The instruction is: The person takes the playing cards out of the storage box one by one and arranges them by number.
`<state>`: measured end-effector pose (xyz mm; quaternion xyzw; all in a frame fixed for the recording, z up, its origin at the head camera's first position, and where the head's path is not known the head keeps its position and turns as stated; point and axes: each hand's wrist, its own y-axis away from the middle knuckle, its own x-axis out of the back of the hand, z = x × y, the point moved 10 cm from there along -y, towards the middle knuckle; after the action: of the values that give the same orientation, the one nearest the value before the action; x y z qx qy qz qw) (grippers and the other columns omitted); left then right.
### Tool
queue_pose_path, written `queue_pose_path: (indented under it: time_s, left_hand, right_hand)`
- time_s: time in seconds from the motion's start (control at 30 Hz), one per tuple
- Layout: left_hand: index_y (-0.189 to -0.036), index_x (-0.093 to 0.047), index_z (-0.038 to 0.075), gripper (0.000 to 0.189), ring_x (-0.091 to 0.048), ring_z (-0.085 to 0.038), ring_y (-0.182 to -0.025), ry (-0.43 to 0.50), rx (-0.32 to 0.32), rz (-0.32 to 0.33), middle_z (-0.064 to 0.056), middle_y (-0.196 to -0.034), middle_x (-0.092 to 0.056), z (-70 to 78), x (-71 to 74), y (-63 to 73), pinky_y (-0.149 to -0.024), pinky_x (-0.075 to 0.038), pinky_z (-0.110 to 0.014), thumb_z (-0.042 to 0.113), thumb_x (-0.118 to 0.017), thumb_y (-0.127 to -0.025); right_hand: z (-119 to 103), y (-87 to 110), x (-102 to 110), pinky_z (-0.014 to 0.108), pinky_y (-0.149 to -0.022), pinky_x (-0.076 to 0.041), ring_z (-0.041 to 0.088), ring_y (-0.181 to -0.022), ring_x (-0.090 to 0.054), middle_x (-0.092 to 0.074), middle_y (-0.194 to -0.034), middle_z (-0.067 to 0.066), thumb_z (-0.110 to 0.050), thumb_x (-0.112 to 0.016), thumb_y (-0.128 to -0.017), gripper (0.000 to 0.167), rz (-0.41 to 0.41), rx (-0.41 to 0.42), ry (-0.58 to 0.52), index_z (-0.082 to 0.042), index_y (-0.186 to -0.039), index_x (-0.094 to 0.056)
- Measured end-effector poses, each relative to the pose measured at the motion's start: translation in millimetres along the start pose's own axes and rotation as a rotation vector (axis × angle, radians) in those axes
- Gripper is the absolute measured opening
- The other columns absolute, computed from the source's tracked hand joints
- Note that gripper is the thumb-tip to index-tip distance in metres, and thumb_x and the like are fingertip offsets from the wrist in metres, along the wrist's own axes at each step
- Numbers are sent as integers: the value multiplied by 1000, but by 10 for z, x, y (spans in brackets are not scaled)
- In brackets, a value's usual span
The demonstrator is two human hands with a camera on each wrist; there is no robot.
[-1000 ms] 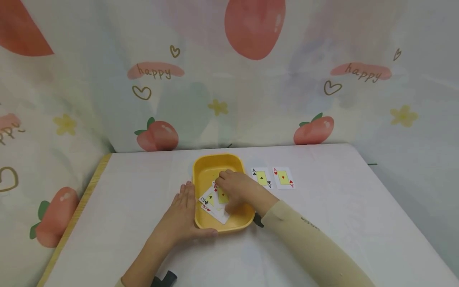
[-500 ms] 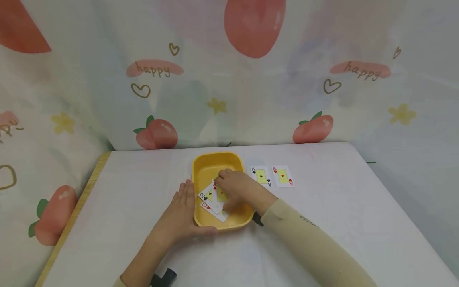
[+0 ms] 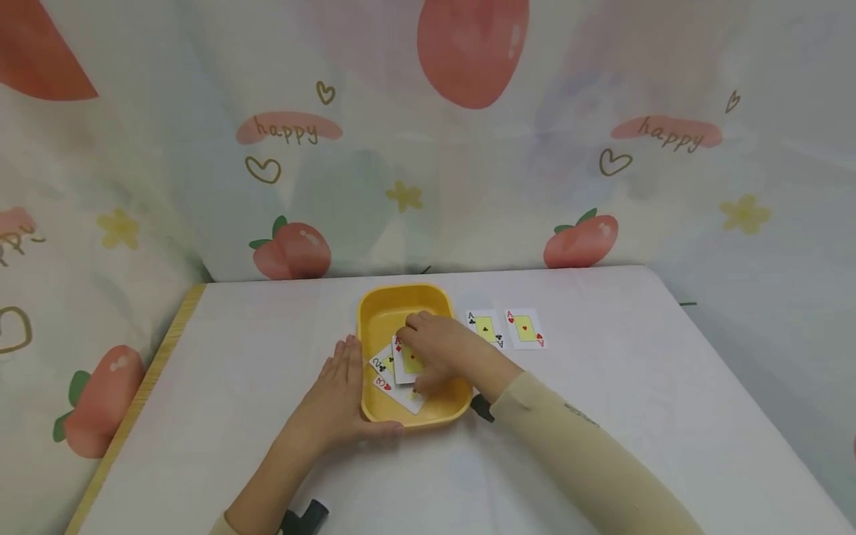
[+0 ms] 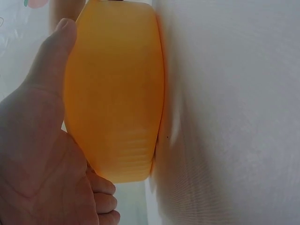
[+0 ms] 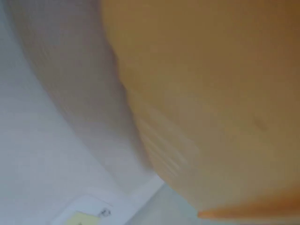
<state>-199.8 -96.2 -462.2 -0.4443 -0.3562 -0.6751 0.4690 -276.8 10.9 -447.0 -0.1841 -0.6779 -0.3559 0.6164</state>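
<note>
In the head view, a yellow plastic tray (image 3: 436, 417) stands on the white-covered table with several playing cards in it. My right hand (image 3: 438, 345) reaches over its right side and pinches an ace of diamonds (image 3: 404, 371) between thumb and fingers; the fingertips are partly hidden. Under that ace lie a two of clubs (image 3: 381, 363) and a heart card (image 3: 401, 396), overlapping. My left hand (image 3: 344, 394) rests against the tray's left side, fingers straight and thumb along the near edge. The left wrist view shows this left hand (image 4: 37, 136) beside the tray's outer wall (image 4: 115, 89).
An ace of clubs (image 3: 485, 329) and an ace of hearts (image 3: 524, 328) lie face up side by side, right of the tray. A patterned cloth (image 3: 468, 186) hangs behind the table. A black object (image 3: 309, 516) shows near the left forearm.
The ace of diamonds has turned and shifted slightly left in my right hand, showing more of its face and covering more of the two of clubs. My left hand stays put.
</note>
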Motion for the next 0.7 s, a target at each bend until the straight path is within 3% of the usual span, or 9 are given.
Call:
queue_pose_path:
  time_s: [0.23,0.33,0.5,0.7]
  left_hand:
    - [-156,0,-7,151,-6,-36,-154,4,-6,5,-24,-165,-4,7,11,5,-123,-17,-50,92,-62,-61]
    - [-156,-1,-7,151,-6,-36,-154,5,5,-1,-24,-165,-5,-5,0,3,-123,-17,-50,92,-62,-60]
    - [-157,-3,-6,152,-6,-35,-154,-3,28,-3,-24,-165,-6,-24,-12,0,-123,-18,-50,93,-61,-58]
    - [-157,-3,-5,153,-7,-35,-154,2,39,3,-23,-165,-8,-13,-15,-6,-123,-19,-50,94,-62,-56]
  right_hand:
    - [181,228,407,29,-97,-48,11,-109,-49,-53,-130,-5,-45,-74,-68,79,109,-6,-125,-20,-140,-54]
    - [251,325,542,27,-99,-47,9,-115,-46,-51,-133,-7,-42,-72,-67,78,156,1,-131,-20,-139,-55]
    - [299,454,613,27,-97,-47,10,-112,-45,-51,-126,-6,-41,-74,-68,75,168,34,-143,-18,-137,-56]
    - [516,654,623,28,-91,-49,11,-105,-47,-52,-119,-6,-36,-72,-69,70,183,-9,-153,-18,-134,-59]
